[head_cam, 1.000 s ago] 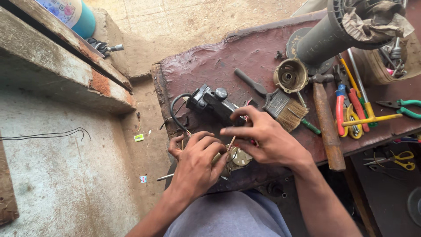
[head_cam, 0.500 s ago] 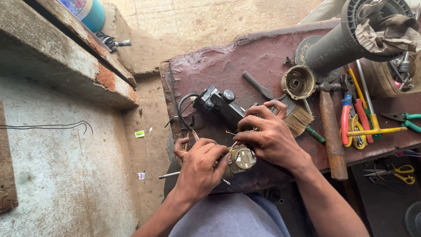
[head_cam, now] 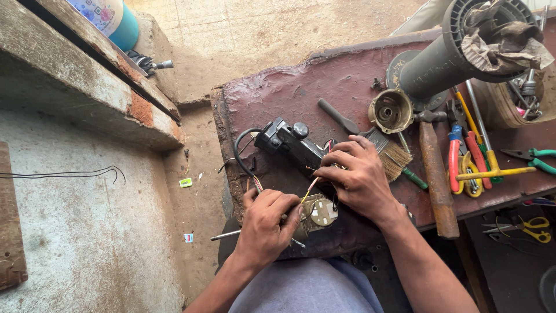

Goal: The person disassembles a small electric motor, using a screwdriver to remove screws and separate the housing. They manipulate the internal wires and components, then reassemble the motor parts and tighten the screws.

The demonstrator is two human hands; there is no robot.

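My left hand (head_cam: pixel 267 223) is curled around thin coloured wires (head_cam: pixel 309 186) and a slim metal rod (head_cam: pixel 225 235) beside a small round metal part (head_cam: pixel 319 213) at the bench's near edge. My right hand (head_cam: pixel 359 177) presses on a black switch housing (head_cam: pixel 292 144) with a black cable (head_cam: pixel 238 152), its fingertips pinching the wires. The two hands are almost touching over the round part.
A worn brown bench (head_cam: pixel 301 87) carries a paintbrush (head_cam: pixel 370 139), a hammer (head_cam: pixel 435 174), pliers (head_cam: pixel 463 156), a brass cup-shaped part (head_cam: pixel 391 110) and a large dark motor cylinder (head_cam: pixel 457 46). Yellow scissors (head_cam: pixel 530 227) lie lower right. A concrete ledge (head_cam: pixel 87 87) runs left.
My view has shifted slightly; both hands stay over the round part, and my right hand has slid a little along the black housing toward the wires.
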